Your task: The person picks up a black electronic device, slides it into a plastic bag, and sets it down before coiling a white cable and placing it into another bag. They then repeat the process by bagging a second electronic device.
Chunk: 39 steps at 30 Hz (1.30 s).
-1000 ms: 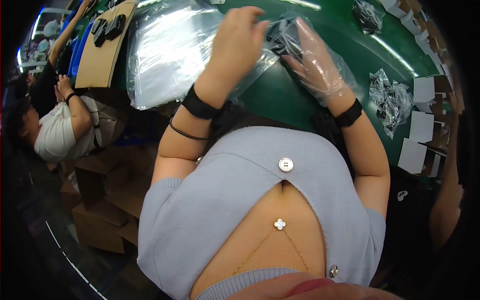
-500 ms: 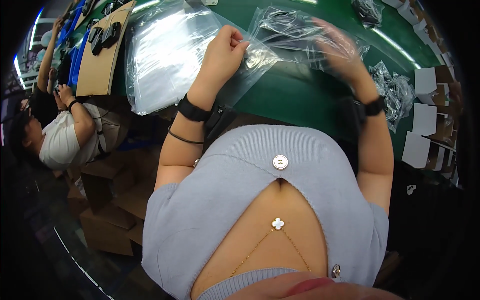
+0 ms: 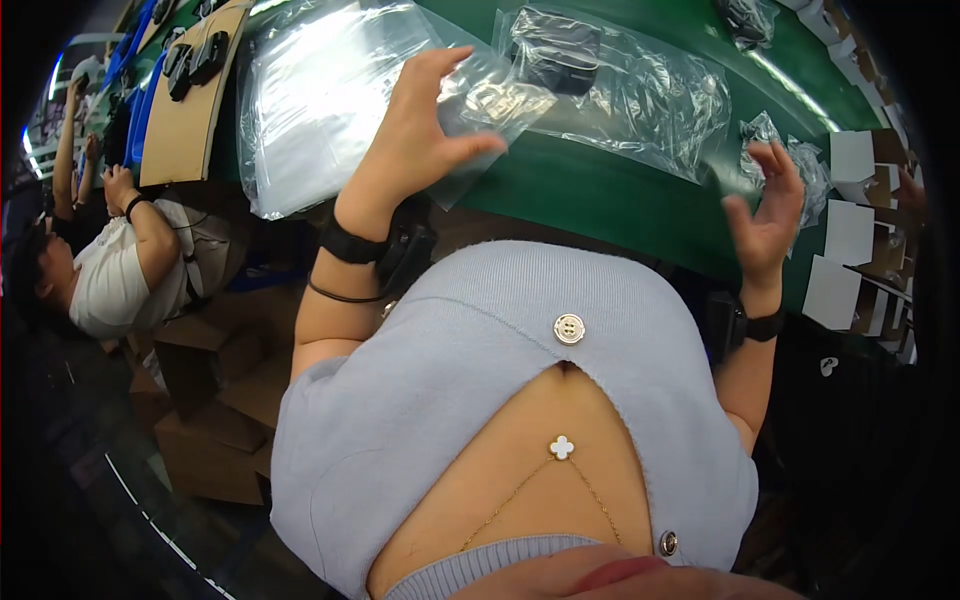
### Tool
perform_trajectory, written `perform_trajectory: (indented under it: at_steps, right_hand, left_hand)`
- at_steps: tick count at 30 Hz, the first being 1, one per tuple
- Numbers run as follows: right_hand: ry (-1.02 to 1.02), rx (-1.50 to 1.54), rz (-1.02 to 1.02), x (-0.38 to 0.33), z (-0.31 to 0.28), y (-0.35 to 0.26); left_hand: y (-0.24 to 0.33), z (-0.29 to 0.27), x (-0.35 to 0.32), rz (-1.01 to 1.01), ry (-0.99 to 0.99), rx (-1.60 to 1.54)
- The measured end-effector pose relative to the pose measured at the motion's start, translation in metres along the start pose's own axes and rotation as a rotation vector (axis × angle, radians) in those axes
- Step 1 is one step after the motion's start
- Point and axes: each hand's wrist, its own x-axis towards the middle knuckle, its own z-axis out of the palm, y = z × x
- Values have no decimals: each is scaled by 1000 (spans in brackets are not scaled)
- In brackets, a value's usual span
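We had our left hand (image 3: 405, 150) over the stack of clear bags (image 3: 315, 120), thumb and fingers wide, gripping nothing we could see; whether they touched plastic, we couldn't tell. Our right hand (image 3: 768, 222) hung empty, fingers bent and thumb well apart, near a wrapped bundle (image 3: 810, 172). Between both sets of fingers, farther out on the green desk (image 3: 590, 190), a black pouch (image 3: 555, 50) lay inside a clear bag (image 3: 665, 100). We judged the bagging step in hand; the next move called for narrowing our fingers on loose plastic.
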Motion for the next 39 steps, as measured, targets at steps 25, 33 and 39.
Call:
perform_trajectory:
  at_steps: [25,33,39]
  right_hand:
    - [-144,-237,246,98,68,72]
    - [-240,-619,60,121,113,70]
    - [-446,-145,149,116,131,44]
  left_hand:
    - [11,43,21,92,51,224]
    - [-5,37,37,-86,-238,56]
    - [-11,37,45,-239,-405,-269]
